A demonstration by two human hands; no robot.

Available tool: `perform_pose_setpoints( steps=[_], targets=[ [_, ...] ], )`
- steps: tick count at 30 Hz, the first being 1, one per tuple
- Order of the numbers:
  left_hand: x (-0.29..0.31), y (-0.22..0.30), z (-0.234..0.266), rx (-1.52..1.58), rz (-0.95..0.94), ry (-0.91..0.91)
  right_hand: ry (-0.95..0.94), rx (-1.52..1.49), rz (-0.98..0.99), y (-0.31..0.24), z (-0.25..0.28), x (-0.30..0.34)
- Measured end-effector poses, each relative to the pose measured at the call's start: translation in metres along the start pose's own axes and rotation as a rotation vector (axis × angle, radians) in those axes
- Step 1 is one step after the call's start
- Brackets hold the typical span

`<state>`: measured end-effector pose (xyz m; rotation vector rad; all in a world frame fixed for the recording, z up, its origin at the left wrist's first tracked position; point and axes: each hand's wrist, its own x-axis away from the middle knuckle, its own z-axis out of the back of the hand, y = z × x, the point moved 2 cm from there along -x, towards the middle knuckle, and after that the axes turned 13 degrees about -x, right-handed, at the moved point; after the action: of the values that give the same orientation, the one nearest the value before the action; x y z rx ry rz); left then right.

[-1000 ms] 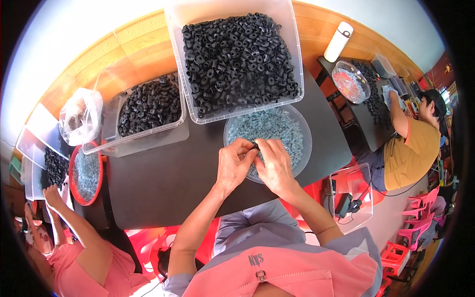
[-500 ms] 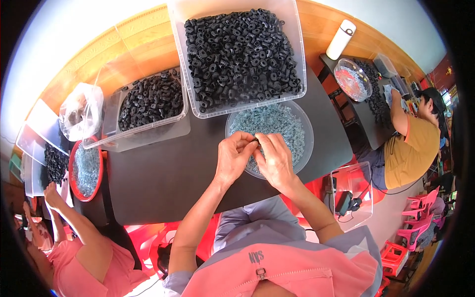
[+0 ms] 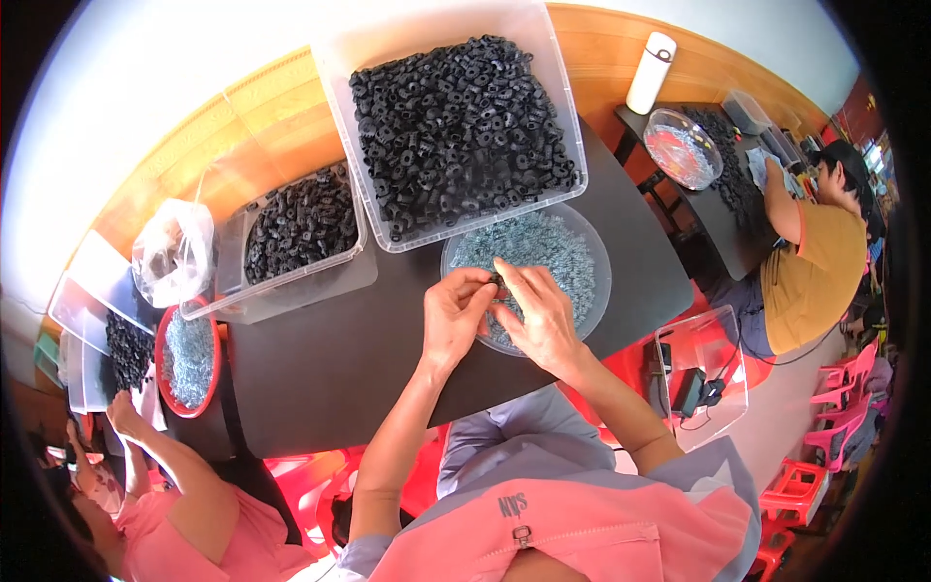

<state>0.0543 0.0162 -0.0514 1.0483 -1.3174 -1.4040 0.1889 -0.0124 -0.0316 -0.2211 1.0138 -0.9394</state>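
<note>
My hands meet above the near side of a round clear tub holding many small pale-blue clear pieces. Between the fingertips is a small dark plastic part, mostly covered by the fingers. My left hand is closed, pinching that part between thumb and fingers. From the other side my right hand has its fingers around the part, the index finger raised over it and the thumb below. Beyond them a large clear bin is heaped with black ring-like plastic parts, overhanging the tub's far edge.
Left of the large bin stands a second clear bin with black parts. A red-rimmed basin and plastic bag are farther left. One co-worker sits at left, another at right. A clear box with cables stands right of the dark table.
My right index finger has lifted slightly and now points up over the small part. The whole view has shifted a little; both hands stay together over the tub.
</note>
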Motion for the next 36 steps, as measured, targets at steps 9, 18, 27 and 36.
perform_pose_setpoints(
  steps=[9, 18, 27, 36],
  targets=[
    [-0.006, 0.11, 0.119, -0.519, -0.465, 0.741, 0.336, 0.094, -0.199, 0.075, 0.062, -0.032],
    [0.0, 0.071, 0.075, -0.664, -0.61, 0.777, 0.297, 0.326, -0.287, 0.106, 0.055, -0.065],
    [-0.002, 0.011, 0.031, -0.098, -0.144, 0.156, 0.486, -0.052, -0.18, 0.094, 0.064, -0.048],
    [-0.017, 0.004, 0.015, -0.094, 0.069, -0.235, 0.194, -0.599, -0.414, 0.037, 0.031, -0.001]
  ],
)
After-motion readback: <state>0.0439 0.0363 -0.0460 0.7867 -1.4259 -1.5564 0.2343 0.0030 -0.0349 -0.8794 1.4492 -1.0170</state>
